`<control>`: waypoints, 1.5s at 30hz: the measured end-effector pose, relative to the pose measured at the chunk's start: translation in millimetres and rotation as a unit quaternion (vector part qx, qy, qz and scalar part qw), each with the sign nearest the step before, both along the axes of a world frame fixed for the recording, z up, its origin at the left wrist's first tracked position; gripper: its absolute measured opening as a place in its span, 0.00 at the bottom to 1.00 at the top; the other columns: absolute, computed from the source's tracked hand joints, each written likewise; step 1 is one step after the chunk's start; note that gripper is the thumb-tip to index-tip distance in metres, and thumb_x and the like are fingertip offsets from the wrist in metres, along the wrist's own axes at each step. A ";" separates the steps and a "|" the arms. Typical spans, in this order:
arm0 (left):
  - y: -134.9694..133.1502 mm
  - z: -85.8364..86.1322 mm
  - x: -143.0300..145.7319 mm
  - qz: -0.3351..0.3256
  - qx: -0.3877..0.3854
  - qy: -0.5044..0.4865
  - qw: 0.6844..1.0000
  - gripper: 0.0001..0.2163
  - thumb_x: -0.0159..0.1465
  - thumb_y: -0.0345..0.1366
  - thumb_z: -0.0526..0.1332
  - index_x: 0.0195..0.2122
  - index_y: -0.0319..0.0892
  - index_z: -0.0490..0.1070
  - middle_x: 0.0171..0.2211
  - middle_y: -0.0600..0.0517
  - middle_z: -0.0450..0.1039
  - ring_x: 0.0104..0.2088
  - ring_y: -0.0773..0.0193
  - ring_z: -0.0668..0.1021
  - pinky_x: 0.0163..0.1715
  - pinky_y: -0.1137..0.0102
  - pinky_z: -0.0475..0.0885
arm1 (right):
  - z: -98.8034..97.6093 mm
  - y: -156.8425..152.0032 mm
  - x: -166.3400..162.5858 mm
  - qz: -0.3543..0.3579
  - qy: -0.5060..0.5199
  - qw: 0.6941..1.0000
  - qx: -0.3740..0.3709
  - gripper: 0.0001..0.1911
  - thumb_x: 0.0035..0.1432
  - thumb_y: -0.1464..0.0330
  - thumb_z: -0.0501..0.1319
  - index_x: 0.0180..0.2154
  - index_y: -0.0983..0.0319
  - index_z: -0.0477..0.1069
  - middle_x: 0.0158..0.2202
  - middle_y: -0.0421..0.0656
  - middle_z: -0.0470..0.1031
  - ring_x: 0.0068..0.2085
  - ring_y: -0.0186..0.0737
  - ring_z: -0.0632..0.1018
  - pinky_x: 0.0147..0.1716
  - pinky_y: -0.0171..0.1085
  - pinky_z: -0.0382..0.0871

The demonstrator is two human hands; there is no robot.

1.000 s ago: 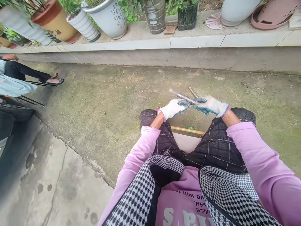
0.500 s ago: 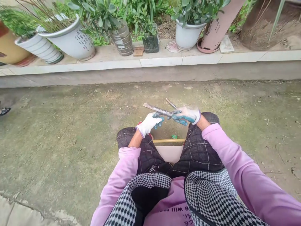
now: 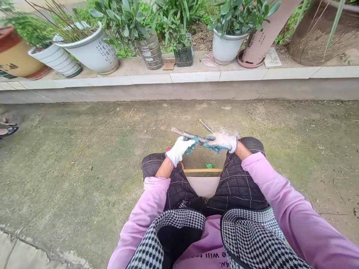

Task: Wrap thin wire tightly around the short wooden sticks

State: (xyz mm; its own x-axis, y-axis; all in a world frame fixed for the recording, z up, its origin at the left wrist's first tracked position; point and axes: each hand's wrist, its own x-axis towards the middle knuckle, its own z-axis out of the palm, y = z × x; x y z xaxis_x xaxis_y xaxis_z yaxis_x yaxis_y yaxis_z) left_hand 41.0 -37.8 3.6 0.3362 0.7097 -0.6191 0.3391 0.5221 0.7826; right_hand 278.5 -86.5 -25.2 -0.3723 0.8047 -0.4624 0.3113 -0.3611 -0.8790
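Observation:
A short stick [image 3: 183,132] with a silvery, ribbed wrapping is held level above the ground between my knees, its bare end pointing left. My left hand [image 3: 183,147], in a white glove with blue coated fingers, is closed on the wrapped middle from below. My right hand [image 3: 220,142], gloved the same way, closes around the stick's right end and hides it. Behind that hand a thinner stick end [image 3: 206,125] pokes out toward the wall. Whether the two pieces are joined is hidden.
Potted plants, among them a white pot [image 3: 228,46], line a low tiled ledge [image 3: 196,77] ahead. Below me are a stool with a yellow bar [image 3: 202,170] and a small green scrap [image 3: 209,165] on the concrete ground [image 3: 84,149]. Another person's shoe [image 3: 9,131] shows at far left.
The view has shifted slightly. Both hands keep hold of the wrapped stick; the left hand has come a little closer to the right along it.

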 end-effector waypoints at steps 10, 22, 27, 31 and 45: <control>12.7 6.2 27.5 0.081 0.016 -0.022 0.996 0.19 0.65 0.44 0.80 0.31 0.45 0.70 0.17 0.62 0.65 0.14 0.75 0.60 0.16 0.73 0.52 | 5.5 -10.7 -19.4 -0.129 -0.266 0.924 0.242 0.16 0.75 0.64 0.72 0.60 0.58 0.87 0.58 0.52 0.90 0.58 0.53 0.88 0.60 0.45 0.83; 23.3 2.0 36.3 0.110 0.017 -0.092 0.990 0.19 0.55 0.43 0.79 0.44 0.41 0.81 0.16 0.68 0.59 0.14 0.73 0.60 0.18 0.73 0.48 | 15.1 -1.3 -25.2 -0.192 -0.161 0.959 0.133 0.11 0.71 0.66 0.76 0.52 0.59 0.86 0.43 0.42 0.88 0.43 0.43 0.87 0.47 0.39 0.83; 24.7 0.4 22.5 0.085 0.020 -0.110 0.990 0.23 0.52 0.46 0.81 0.44 0.40 0.82 0.16 0.67 0.59 0.14 0.73 0.59 0.18 0.72 0.49 | 16.9 2.0 -31.6 -0.140 -0.133 0.971 0.143 0.07 0.75 0.66 0.71 0.51 0.59 0.85 0.43 0.42 0.88 0.42 0.44 0.85 0.45 0.39 0.80; 23.7 0.3 16.8 0.092 0.047 -0.096 0.990 0.24 0.45 0.44 0.81 0.41 0.40 0.81 0.15 0.65 0.63 0.15 0.73 0.60 0.17 0.72 0.50 | 17.6 7.4 -32.6 -0.102 -0.078 0.989 0.076 0.08 0.76 0.61 0.68 0.44 0.59 0.79 0.32 0.36 0.77 0.29 0.37 0.74 0.31 0.35 0.69; 28.8 0.9 26.7 0.096 0.057 -0.064 0.992 0.19 0.37 0.45 0.73 0.29 0.45 0.75 0.14 0.64 0.62 0.14 0.74 0.60 0.15 0.74 0.52 | 29.1 9.3 -37.1 -0.114 -0.134 0.980 0.088 0.05 0.78 0.66 0.69 0.43 0.58 0.79 0.32 0.36 0.78 0.32 0.38 0.77 0.35 0.36 0.70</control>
